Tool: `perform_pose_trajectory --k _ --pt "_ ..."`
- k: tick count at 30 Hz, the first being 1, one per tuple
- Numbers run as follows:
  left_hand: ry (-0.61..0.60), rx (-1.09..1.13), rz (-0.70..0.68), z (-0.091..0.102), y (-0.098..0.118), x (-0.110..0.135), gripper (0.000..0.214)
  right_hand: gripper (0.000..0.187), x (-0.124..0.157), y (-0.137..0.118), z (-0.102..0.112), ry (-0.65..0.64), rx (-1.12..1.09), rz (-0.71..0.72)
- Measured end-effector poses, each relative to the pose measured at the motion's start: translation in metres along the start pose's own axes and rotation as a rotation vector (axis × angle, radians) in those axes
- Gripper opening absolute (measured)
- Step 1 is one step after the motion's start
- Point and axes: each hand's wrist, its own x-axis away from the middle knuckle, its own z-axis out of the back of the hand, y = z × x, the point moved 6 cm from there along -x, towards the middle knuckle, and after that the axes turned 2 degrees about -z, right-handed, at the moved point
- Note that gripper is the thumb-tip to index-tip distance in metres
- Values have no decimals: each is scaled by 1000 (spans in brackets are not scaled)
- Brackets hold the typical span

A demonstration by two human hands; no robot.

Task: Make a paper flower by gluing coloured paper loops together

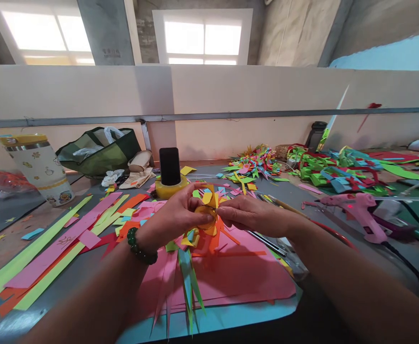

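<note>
My left hand (175, 215) and my right hand (247, 212) meet above the table, both pinched on a small yellow and orange folded paper piece (207, 212). Pointed strips of green, blue, pink and orange paper (188, 277) hang from under it toward me. A dark green bead bracelet sits on my left wrist. Beneath the hands lies a pink paper sheet (245, 277) on a light blue one.
Long green, pink and orange paper strips (52, 253) lie at left. A phone (169, 165) stands in a yellow tape roll. A pink glue gun (356, 208) rests at right, finished colourful paper pieces (252, 167) behind, a patterned cup (41, 167) and green bag (100, 150) far left.
</note>
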Motion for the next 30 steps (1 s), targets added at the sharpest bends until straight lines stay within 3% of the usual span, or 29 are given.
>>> perform_pose_trajectory --k 7,12,17,19,23,25,27,30 --pt "16 8 16 -1 1 1 68 50 0 -4 -1 1 37 33" --pt "6 -34 26 0 0 1 76 52 -3 3 5 72 -16 30" --pt "74 -48 -6 15 0 -1 66 48 -5 24 44 441 -340 10" --pt "93 -10 9 18 -1 -2 53 44 -5 27 50 511 -346 19" --pt "96 25 29 15 -1 -3 36 40 -15 21 21 300 -287 99" --pt "91 27 17 14 1 -2 36 33 -20 21 10 301 -230 153" --pt "122 56 -1 18 3 -2 42 28 -23 25 16 445 -169 164" --pt "248 133 -41 31 5 -3 50 25 -23 36 54 759 -13 16"
